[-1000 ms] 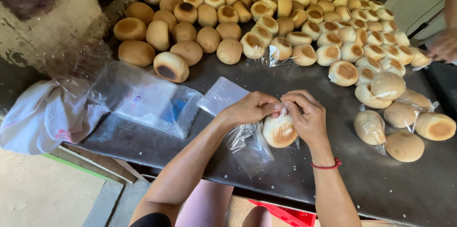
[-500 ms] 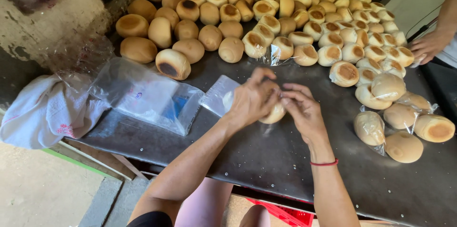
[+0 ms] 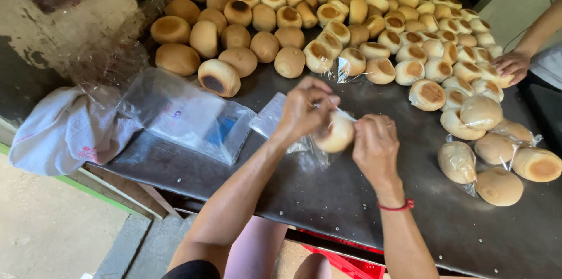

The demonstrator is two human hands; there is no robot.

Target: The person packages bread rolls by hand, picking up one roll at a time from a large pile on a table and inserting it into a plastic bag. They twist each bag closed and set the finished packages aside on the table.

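both hands are working one round pale-brown bun [image 3: 336, 133] in a thin clear plastic bag [image 3: 281, 124], held just above the dark metal worktop [image 3: 328, 197]. left hand [image 3: 304, 109] has its fingers curled tight, pinching the bag film at the bun's top. right hand [image 3: 374, 147] cups the bun's side, fingers closed on it. a stack of flat clear bags [image 3: 187, 115] lies to the left, beside a white cloth [image 3: 64, 133]. bare matte-crusted buns [image 3: 328, 16] are piled behind, and glossy bagged buns [image 3: 497, 162] sit on the right.
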